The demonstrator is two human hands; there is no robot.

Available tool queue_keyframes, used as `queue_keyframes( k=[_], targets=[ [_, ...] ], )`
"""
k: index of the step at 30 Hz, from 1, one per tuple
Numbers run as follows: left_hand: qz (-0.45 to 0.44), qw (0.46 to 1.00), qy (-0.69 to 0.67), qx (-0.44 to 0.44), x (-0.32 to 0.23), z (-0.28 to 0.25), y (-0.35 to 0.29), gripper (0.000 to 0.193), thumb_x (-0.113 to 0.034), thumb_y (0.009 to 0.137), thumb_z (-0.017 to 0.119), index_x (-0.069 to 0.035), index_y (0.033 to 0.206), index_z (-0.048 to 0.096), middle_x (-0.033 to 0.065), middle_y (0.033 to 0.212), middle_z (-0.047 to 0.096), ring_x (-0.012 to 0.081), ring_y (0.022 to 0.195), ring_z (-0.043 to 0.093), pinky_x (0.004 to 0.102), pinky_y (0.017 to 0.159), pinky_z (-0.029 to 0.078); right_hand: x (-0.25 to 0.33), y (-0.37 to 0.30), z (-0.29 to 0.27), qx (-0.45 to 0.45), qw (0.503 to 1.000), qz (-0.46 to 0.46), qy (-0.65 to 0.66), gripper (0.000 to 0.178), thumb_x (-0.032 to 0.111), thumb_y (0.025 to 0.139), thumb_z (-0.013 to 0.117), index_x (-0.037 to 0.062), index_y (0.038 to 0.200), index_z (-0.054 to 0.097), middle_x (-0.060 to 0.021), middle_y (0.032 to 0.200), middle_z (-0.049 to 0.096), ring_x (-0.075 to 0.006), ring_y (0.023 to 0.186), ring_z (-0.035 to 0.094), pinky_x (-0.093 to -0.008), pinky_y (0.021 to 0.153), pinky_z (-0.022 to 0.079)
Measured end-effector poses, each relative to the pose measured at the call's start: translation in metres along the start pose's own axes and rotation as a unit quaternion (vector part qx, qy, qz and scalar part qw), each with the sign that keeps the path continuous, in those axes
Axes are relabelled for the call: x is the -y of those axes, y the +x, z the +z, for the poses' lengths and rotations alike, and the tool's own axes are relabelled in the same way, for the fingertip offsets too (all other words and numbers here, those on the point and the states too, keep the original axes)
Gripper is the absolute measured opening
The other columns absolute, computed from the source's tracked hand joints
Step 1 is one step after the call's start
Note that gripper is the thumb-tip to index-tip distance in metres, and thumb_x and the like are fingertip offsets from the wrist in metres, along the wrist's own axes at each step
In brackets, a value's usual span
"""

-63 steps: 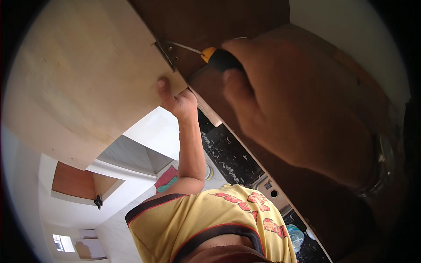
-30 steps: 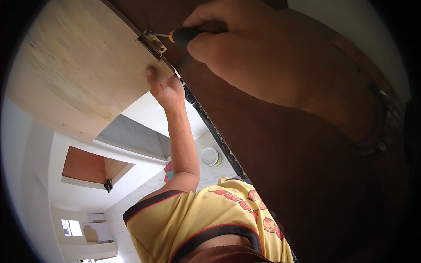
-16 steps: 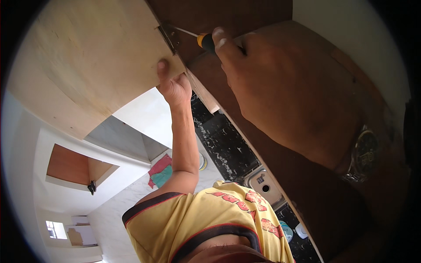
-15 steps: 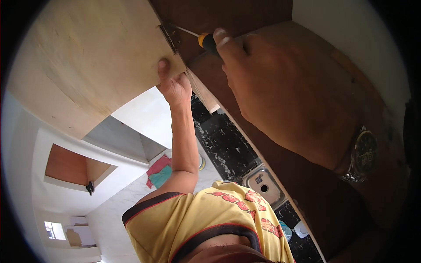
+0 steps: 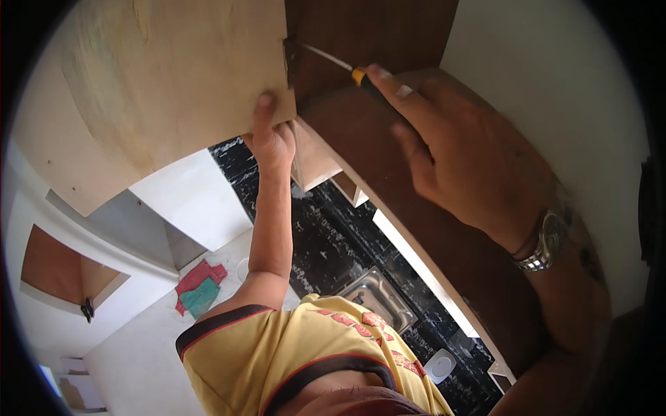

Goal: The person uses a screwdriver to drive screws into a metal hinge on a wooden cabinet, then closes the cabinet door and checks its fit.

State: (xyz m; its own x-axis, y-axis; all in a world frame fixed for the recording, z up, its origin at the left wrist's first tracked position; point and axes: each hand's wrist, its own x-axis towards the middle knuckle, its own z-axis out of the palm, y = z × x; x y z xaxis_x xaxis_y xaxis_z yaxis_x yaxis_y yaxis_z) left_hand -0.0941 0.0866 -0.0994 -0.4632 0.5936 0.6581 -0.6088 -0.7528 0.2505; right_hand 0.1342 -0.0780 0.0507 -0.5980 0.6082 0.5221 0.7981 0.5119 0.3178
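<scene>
My left hand [image 5: 272, 142] grips the lower corner of a pale plywood cabinet door [image 5: 159, 90], thumb on its face. My right hand [image 5: 458, 159] holds a screwdriver [image 5: 347, 68] with a yellow and black handle. Its thin shaft points left, and the tip meets the hinge [image 5: 290, 52] where the door joins the dark brown cabinet [image 5: 368, 28]. A metal wristwatch [image 5: 544, 243] sits on my right wrist. My yellow shirt [image 5: 312, 353] fills the lower middle.
The cabinet's dark underside [image 5: 416, 229] runs diagonally to the lower right. Beneath it lie a black speckled counter [image 5: 326, 243] and a steel sink [image 5: 378, 298]. A red and green cloth [image 5: 198, 288] lies on the pale floor. A white wall [image 5: 548, 90] is at right.
The view has shifted, so the door and hinge now sit nearer the top middle. My right hand has drawn back a little, and more shaft shows. My left hand stays on the door corner.
</scene>
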Motion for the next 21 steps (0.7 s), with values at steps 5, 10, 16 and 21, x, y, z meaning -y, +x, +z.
queue_keyframes(
  k=[5, 10, 16, 21],
  targets=[
    [-0.012, 1.000, -0.010, 0.015, -0.006, 0.007, -0.003, 0.053, -0.016, 0.086, 0.079, -0.008, 0.133, 0.056, 0.0044, 0.124, 0.063, 0.0200, 0.119, 0.061, 0.0376, 0.106, 0.050, 0.003, 0.003, -0.004, 0.059, 0.660, 0.303, 0.685, 0.048, 0.007, 0.089, 0.063, 0.0021, 0.137, 0.059, -0.0143, 0.090, 0.070, -0.0279, 0.069, 0.068, -0.0353, 0.058, 0.052],
    [-0.012, 1.000, -0.013, 0.004, -0.006, 0.002, -0.001, 0.055, -0.014, 0.085, 0.080, -0.008, 0.134, 0.055, 0.0043, 0.125, 0.062, 0.0198, 0.118, 0.061, 0.0370, 0.106, 0.051, -0.006, 0.005, -0.002, -0.037, 0.994, -0.029, -0.096, 0.047, 0.013, 0.101, 0.060, 0.0013, 0.145, 0.049, -0.0079, 0.094, 0.065, -0.0140, 0.057, 0.057, -0.0289, 0.049, 0.046],
    [-0.012, 0.999, -0.027, 0.014, -0.008, 0.013, 0.008, 0.056, -0.008, 0.086, 0.078, -0.007, 0.136, 0.052, 0.0060, 0.124, 0.061, 0.0204, 0.115, 0.063, 0.0381, 0.101, 0.055, -0.003, 0.015, -0.028, 0.112, 0.778, 0.274, 0.554, 0.042, 0.011, 0.096, 0.062, 0.0024, 0.137, 0.058, -0.0064, 0.088, 0.066, -0.0113, 0.054, 0.053, -0.0274, 0.054, 0.047],
    [-0.008, 1.000, -0.030, 0.003, -0.014, 0.019, 0.009, 0.056, -0.006, 0.086, 0.077, -0.007, 0.136, 0.050, 0.0074, 0.122, 0.060, 0.0208, 0.112, 0.064, 0.0391, 0.095, 0.059, -0.012, 0.020, -0.015, 0.188, 0.806, 0.234, 0.510, 0.044, 0.010, 0.095, 0.063, 0.0028, 0.138, 0.057, -0.0082, 0.088, 0.067, -0.0132, 0.056, 0.057, -0.0268, 0.052, 0.046]
  ],
)
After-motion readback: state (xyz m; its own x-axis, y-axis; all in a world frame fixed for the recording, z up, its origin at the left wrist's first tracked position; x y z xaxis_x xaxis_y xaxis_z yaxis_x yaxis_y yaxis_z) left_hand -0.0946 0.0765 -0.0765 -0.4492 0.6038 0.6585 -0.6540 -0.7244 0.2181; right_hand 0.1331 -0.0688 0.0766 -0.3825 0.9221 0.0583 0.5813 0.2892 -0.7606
